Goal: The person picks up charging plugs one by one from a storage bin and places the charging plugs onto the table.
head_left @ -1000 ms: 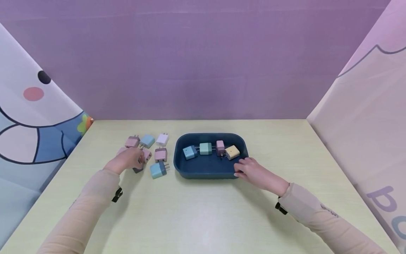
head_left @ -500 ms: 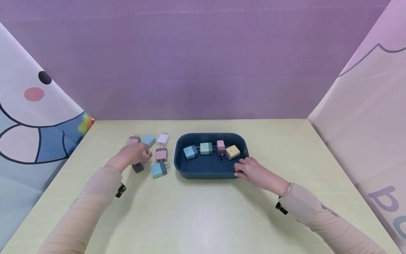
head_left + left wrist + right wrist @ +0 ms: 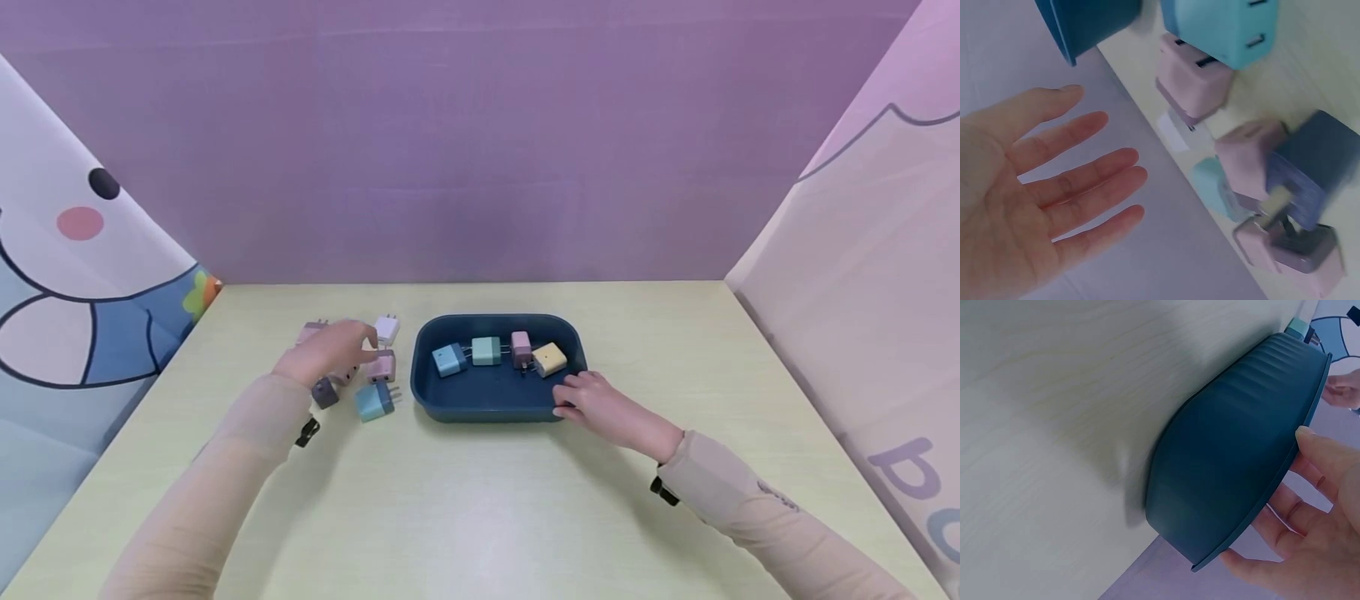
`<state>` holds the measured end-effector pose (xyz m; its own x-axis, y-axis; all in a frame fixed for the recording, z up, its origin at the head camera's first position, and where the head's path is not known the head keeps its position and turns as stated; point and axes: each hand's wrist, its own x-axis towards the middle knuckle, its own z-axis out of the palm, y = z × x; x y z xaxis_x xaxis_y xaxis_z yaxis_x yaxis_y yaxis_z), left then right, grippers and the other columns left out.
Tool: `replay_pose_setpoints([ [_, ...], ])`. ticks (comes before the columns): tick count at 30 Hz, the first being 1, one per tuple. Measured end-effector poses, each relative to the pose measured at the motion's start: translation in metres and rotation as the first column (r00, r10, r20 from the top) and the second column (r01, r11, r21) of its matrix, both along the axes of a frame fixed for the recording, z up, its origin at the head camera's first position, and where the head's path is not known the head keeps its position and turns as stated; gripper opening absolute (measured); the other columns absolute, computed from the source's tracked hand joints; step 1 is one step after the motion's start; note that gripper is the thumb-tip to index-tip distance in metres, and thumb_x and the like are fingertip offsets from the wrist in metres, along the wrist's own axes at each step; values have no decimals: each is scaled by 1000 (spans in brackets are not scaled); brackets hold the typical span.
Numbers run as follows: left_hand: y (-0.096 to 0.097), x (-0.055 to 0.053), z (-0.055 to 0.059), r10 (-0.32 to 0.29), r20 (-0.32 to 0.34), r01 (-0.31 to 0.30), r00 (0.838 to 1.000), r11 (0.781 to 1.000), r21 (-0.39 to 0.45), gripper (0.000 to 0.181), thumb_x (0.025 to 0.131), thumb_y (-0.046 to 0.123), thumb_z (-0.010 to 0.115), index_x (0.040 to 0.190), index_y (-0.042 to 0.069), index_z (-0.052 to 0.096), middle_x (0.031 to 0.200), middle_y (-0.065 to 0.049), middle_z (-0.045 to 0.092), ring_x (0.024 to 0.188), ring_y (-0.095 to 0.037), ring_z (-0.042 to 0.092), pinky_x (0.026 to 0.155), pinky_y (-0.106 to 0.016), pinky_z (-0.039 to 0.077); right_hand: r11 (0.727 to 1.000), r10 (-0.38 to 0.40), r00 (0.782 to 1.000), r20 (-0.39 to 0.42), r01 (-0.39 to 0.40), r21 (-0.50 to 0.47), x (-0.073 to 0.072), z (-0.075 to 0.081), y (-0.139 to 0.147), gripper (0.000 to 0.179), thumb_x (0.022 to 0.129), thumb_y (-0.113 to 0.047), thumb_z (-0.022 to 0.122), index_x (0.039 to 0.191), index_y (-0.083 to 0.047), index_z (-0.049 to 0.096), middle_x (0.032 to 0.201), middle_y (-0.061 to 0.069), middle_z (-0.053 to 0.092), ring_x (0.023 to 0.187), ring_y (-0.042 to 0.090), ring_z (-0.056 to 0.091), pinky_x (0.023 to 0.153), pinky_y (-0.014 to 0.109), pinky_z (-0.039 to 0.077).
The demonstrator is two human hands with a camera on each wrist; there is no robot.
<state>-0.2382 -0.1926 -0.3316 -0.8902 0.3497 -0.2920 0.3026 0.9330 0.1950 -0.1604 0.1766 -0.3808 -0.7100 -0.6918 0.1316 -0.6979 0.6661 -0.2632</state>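
The left hand [image 3: 327,352] hangs over the loose plugs toward the left edge of the counter [image 3: 480,517], its fingers apart and relaxed with nothing in them. It covers part of the group: a pink plug [image 3: 310,332] and a dark plug [image 3: 325,392] show on either side of it. Toward the tray lie a white plug [image 3: 387,328], a second pink plug [image 3: 381,367] just beside the fingertips, and a blue plug [image 3: 375,401] with prongs facing the tray [image 3: 487,414]. The tray's left wall stands between these and the four plugs inside, blue, green, pink and yellow, which sit in a row along its far side. The right hand [image 3: 603,410] grips the rim at the tray's near right corner, fingers curled. Purple cloth [image 3: 480,142] rises along the counter's far edge; printed cloth [image 3: 82,275] borders its left edge.
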Motion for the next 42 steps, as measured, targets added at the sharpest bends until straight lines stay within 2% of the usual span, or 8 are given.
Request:
replay_pose_setpoints([
  [3, 7, -2, 2, -11, 10, 11, 1000, 999, 33, 35, 87, 22, 56, 114, 1, 56, 120, -19, 52, 107, -31, 49, 90, -47, 37, 1000, -2, 1000, 4, 2, -1, 0, 0, 0, 19, 82, -14, 61, 71, -16, 47, 66, -9, 37, 64, 11, 32, 66, 28, 28],
  [7, 17, -7, 3, -51, -12, 51, 999, 997, 52, 30, 85, 16, 57, 110, -1, 58, 114, -19, 55, 104, -31, 51, 89, -44, 40, 1000, -2, 1000, 6, 2, -4, 0, 1, -1, 19, 82, -14, 61, 70, -16, 47, 66, -9, 37, 63, 11, 32, 66, 28, 28],
  [14, 33, -13, 4, -132, -54, 133, 990, 991, 15, 27, 85, 15, 57, 106, -1, 60, 112, -18, 57, 103, -32, 52, 87, -43, 41, 1000, 2, 1000, 6, -2, -5, 1, 2, -1, 18, 82, -13, 61, 71, -15, 47, 66, -9, 36, 63, 11, 32, 66, 28, 27],
  [21, 47, -17, 9, -136, -27, 136, 990, 991, 16, 27, 86, 16, 57, 108, 0, 59, 112, -16, 57, 102, -28, 53, 86, -40, 42, 1000, -2, 1000, 0, 2, 4, 1, 3, -1, 18, 82, -13, 61, 71, -15, 47, 66, -9, 36, 63, 11, 32, 66, 28, 27],
  [30, 63, -20, 13, -176, -11, 176, 984, 984, 36, 24, 87, 16, 56, 106, 1, 60, 109, -13, 58, 99, -25, 53, 84, -38, 43, 1000, -3, 1000, 10, 3, 9, 1, 3, -1, 18, 83, -14, 61, 71, -15, 47, 66, -9, 36, 63, 11, 32, 66, 28, 27],
  [36, 75, -26, 12, -194, 6, 194, 981, 981, 10, 25, 86, 16, 57, 106, 1, 60, 107, -11, 58, 94, -22, 54, 82, -35, 45, 1000, -6, 1000, 21, 6, 7, 2, 4, -1, 18, 83, -14, 60, 71, -15, 47, 66, -9, 36, 63, 11, 31, 66, 28, 27],
  [42, 89, -29, 11, -191, 60, 193, 980, 981, -28, 26, 86, 16, 57, 107, 2, 59, 105, -10, 58, 92, -21, 53, 81, -34, 45, 1000, -4, 1000, 20, 4, 1, 2, 4, -2, 18, 83, -14, 60, 71, -15, 47, 65, -9, 36, 63, 11, 31, 66, 28, 27],
])
